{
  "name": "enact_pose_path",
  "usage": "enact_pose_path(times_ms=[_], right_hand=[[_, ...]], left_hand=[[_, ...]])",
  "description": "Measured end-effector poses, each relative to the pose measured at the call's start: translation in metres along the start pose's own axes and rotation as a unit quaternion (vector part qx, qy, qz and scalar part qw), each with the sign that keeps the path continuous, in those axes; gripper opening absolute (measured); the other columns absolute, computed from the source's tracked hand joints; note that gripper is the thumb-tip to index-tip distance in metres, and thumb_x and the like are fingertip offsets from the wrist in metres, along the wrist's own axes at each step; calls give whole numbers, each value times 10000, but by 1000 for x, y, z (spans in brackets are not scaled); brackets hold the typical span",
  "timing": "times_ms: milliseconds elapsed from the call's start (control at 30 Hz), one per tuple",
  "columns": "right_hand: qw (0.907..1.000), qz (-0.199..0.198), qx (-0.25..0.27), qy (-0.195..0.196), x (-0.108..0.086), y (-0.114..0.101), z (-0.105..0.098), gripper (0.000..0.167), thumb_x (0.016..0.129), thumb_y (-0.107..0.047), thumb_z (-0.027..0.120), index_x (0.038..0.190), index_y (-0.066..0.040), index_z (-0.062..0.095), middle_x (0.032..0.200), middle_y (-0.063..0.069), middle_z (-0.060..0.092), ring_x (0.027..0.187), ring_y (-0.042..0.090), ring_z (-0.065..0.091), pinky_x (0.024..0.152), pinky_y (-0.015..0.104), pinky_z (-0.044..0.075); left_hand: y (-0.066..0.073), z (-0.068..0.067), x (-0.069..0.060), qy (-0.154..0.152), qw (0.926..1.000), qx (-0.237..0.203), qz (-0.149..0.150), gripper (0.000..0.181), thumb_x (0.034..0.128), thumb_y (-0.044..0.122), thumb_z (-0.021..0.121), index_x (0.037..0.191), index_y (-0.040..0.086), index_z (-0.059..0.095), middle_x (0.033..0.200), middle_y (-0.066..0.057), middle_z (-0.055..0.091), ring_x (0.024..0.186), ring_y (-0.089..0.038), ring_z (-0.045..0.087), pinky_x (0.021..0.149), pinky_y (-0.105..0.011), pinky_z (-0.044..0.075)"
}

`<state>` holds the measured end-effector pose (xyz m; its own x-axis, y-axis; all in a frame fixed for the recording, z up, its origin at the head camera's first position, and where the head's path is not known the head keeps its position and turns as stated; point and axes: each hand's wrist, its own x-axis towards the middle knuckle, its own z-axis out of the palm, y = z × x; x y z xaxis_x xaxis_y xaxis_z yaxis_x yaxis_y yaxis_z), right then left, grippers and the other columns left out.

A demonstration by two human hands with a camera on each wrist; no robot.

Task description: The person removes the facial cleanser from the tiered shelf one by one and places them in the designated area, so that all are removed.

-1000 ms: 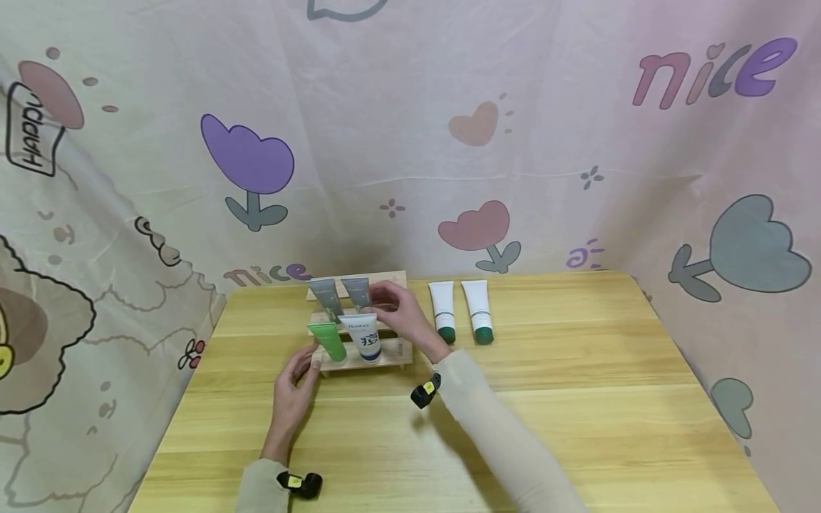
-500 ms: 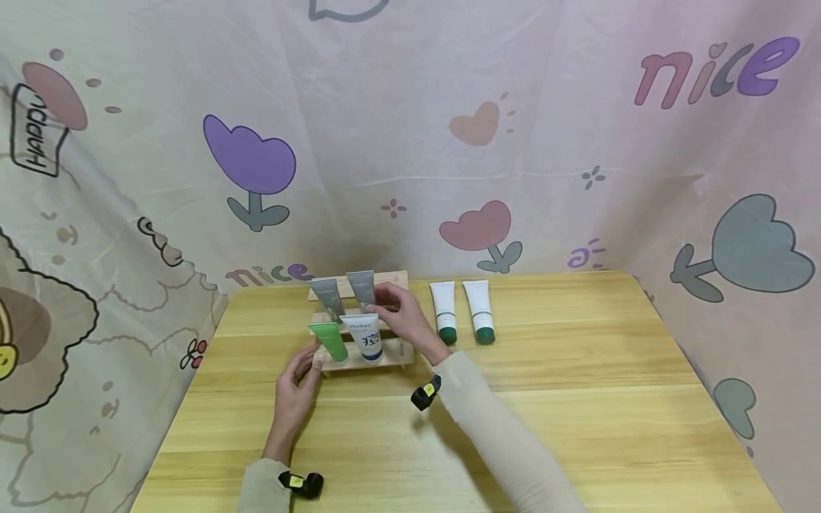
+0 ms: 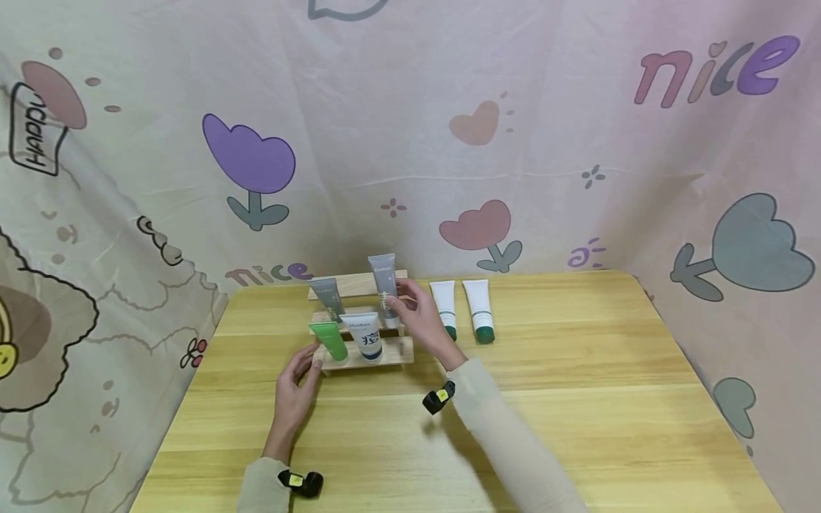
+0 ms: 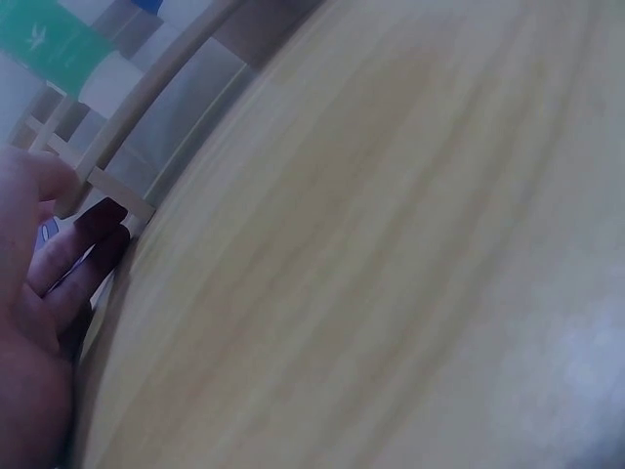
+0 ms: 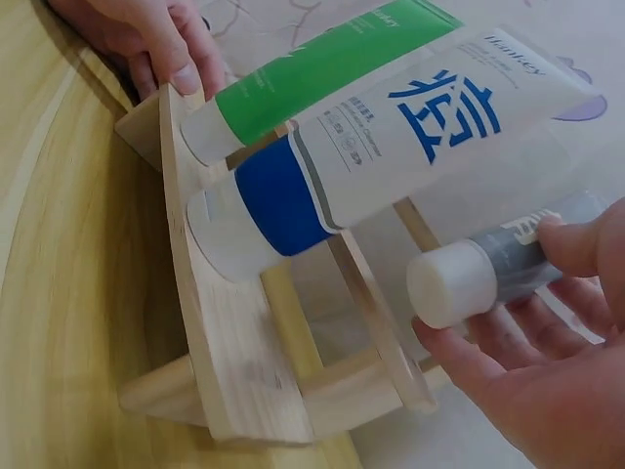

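My right hand (image 3: 420, 319) holds a grey tube (image 3: 383, 274) with a white cap, thumb on one side and fingers on the other. In the right wrist view its cap end (image 5: 454, 283) is off the shelf. My left hand (image 3: 297, 390) grips the left end of a stepped wooden display rack (image 3: 399, 349), thumb at the edge of the front shelf. That shelf bears a green tube (image 3: 330, 340) and a white tube (image 3: 363, 332) with a blue cap, both standing on their caps. Another grey tube (image 3: 327, 296) stands on the step behind.
Two white tubes with green caps, a nearer one (image 3: 443, 296) and one at its right (image 3: 479, 306), lie on the wooden table (image 3: 577, 399) right of the rack. A printed cloth (image 3: 385, 142) hangs behind the table's back edge.
The right hand has lifted the grey tube from the rack's middle step and moved it to the right. The left hand stays at the rack's left end.
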<state>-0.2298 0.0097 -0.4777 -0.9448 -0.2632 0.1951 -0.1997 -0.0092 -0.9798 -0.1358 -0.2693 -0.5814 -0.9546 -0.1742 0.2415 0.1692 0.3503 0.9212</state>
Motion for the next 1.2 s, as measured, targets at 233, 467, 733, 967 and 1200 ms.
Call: enact_pose_path(times_ms=[233,467,733,967,1200], right_hand=[[9998,-139,-101,122,-15,-24,-10,390,1053,-57,568,1423,53,516,1291,269,599,1136,378,640,946,442,557],[9991,-295,-41,315,-18,-2,-19,410,1068,-145,574,1467,-67,526,1225,228,655,1066,369,681,886,426,584],[9985,-297,218,399,-21,13,-30,423,1062,-52,538,1485,-54,506,1216,248,658,1010,422,688,776,515,611],[9986,-43,414,329,-27,8,-38,517,1014,51,485,1525,-20,436,1238,279,621,1009,508,647,731,349,610],[9973,39,546,498,-34,11,-48,535,1002,81,524,1519,-33,449,1325,299,588,1144,501,594,889,509,583]], left_hand=[[6,1,-1,5,10000,-77,53,356,1051,117,600,1399,38,609,1275,-186,685,1120,-85,643,981,-113,434],[7,1,-1,-3,9999,-101,-43,352,1048,138,613,1392,61,617,1324,-141,670,1131,-26,623,982,-115,433],[3,1,-1,28,9999,-118,-17,351,1048,152,617,1391,82,621,1344,-110,664,1135,-7,615,979,-113,437],[2,1,0,30,10000,-62,2,354,1053,153,607,1400,83,615,1352,-121,657,1143,-14,610,977,-108,432],[3,1,0,35,10000,-78,23,350,1051,149,611,1393,76,620,1343,-131,661,1138,-14,613,987,-112,430]])
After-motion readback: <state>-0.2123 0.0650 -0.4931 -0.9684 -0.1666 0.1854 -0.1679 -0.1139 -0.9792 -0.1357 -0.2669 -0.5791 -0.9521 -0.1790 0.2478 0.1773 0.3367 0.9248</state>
